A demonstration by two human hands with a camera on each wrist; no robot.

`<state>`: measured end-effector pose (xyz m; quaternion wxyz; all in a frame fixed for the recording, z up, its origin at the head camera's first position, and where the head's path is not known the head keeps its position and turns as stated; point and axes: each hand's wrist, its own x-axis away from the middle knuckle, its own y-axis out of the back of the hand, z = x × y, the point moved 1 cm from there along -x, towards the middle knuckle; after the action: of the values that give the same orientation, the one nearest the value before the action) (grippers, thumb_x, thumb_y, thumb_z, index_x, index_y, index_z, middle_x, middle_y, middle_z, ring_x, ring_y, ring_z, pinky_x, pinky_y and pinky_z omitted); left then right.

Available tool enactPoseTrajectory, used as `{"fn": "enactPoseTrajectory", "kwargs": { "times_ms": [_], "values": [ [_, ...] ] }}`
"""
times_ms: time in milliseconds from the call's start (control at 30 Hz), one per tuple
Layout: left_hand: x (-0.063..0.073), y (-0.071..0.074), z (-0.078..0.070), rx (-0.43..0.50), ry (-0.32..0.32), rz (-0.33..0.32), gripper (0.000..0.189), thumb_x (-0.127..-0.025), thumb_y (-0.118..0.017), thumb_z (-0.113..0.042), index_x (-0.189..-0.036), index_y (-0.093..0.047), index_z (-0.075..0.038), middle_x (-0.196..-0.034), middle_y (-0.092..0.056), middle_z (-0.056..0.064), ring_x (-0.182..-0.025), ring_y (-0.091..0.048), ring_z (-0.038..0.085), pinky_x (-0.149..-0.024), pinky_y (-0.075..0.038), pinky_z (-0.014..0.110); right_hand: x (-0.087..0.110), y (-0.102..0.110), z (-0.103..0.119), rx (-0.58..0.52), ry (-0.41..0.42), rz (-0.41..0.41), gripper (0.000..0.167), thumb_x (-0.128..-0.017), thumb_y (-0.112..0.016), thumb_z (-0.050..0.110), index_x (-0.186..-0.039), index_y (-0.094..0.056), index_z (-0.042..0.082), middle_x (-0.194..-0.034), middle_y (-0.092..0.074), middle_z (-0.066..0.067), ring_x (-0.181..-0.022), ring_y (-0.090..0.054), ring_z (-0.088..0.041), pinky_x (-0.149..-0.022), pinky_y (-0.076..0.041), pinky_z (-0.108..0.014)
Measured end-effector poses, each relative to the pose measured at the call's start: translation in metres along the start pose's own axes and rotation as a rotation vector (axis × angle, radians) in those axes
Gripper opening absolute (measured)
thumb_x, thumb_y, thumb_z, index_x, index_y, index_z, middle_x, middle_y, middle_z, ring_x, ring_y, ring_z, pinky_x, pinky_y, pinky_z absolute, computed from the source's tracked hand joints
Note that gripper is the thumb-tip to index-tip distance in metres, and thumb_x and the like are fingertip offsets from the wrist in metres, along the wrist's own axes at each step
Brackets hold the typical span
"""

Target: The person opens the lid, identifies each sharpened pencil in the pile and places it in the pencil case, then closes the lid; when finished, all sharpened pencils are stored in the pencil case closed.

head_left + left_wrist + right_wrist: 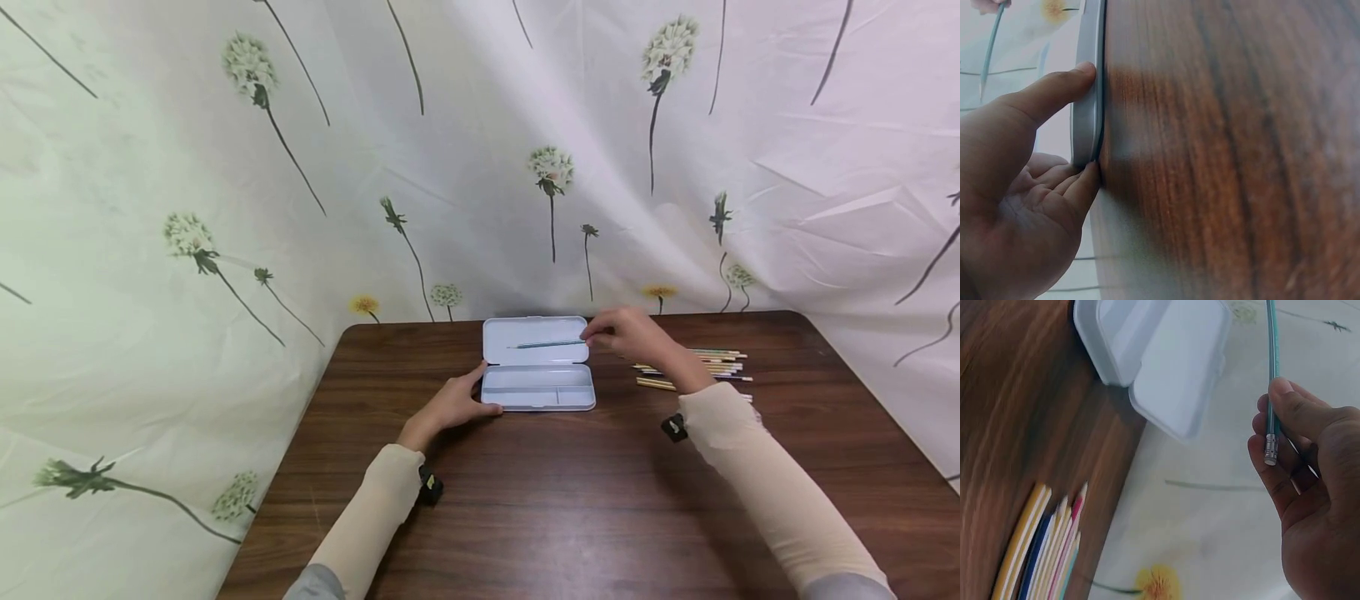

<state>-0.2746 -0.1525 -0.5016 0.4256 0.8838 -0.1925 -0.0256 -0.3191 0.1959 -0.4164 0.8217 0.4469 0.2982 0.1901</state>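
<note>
Head view: R grip (626,333) pinches pencil (551,344) by back end. Tip points left, abt. along box's (525,399) length; L grip (452,402) holds box.

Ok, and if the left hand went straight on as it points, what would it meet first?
The open white case: the left hand touches it at one end. How much room remains between palm and case is hard to tell.

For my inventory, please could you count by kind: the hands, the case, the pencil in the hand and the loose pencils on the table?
Hands: 2 (left hand, right hand)
White case: 1
Teal pencil, held: 1
Total: 4, without the loose pencils, which overlap too much for an exact count.
</note>
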Motion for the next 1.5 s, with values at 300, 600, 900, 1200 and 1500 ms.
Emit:
{"fn": "enactPoseTrajectory", "kwargs": {
  "times_ms": [300, 600, 900, 1200, 1500],
  "values": [
    [0.001, 0.000, -0.001, 0.008, -0.010, 0.005, 0.099, -0.096, -0.081, -0.038, -0.171, -0.022, -0.010, -0.172, -0.036, 0.017, -0.157, -0.040, 0.032, -0.125, -0.038, 0.050, -0.016, -0.035, 0.004, -0.039, 0.029, 0.024, 0.012, -0.094, -0.079, 0.003, -0.099, -0.086, 0.011, -0.095, -0.079, -0.002, -0.089, -0.072, -0.017, -0.078, -0.058, -0.036],
    [0.001, -0.001, -0.001, -0.002, -0.006, 0.003, 0.098, -0.097, -0.081, -0.037, -0.171, -0.023, -0.011, -0.171, -0.038, 0.017, -0.156, -0.042, 0.032, -0.125, -0.039, 0.050, -0.020, -0.065, 0.001, -0.008, -0.044, 0.080, 0.011, -0.094, -0.078, 0.001, -0.096, -0.086, 0.010, -0.098, -0.080, -0.003, -0.092, -0.072, -0.020, -0.084, -0.059, -0.043],
    [0.003, -0.001, -0.003, 0.013, -0.014, -0.012, 0.097, -0.097, -0.081, -0.036, -0.171, -0.023, -0.008, -0.170, -0.038, 0.018, -0.156, -0.042, 0.034, -0.124, -0.039, 0.051, -0.015, -0.084, -0.009, 0.029, -0.102, 0.155, 0.009, -0.095, -0.079, 0.007, -0.095, -0.084, 0.014, -0.101, -0.080, -0.002, -0.094, -0.072, -0.020, -0.088, -0.059, -0.046],
    [0.002, -0.002, 0.002, 0.049, -0.025, -0.015, 0.099, -0.096, -0.082, -0.037, -0.171, -0.023, -0.014, -0.172, -0.036, 0.014, -0.157, -0.040, 0.029, -0.125, -0.039, 0.048, -0.011, -0.088, -0.004, 0.086, -0.090, 0.226, 0.009, -0.096, -0.078, 0.008, -0.097, -0.084, 0.016, -0.099, -0.080, 0.001, -0.086, -0.068, -0.012, -0.079, -0.059, -0.038],
    [0.001, -0.002, 0.002, 0.028, -0.015, -0.012, 0.098, -0.096, -0.081, -0.037, -0.171, -0.023, -0.012, -0.172, -0.035, 0.015, -0.158, -0.039, 0.030, -0.126, -0.037, 0.049, -0.010, -0.088, 0.000, 0.077, -0.092, 0.245, 0.016, -0.096, -0.074, 0.002, -0.097, -0.084, 0.014, -0.101, -0.080, 0.000, -0.087, -0.069, -0.013, -0.081, -0.059, -0.041]
  ]
}}
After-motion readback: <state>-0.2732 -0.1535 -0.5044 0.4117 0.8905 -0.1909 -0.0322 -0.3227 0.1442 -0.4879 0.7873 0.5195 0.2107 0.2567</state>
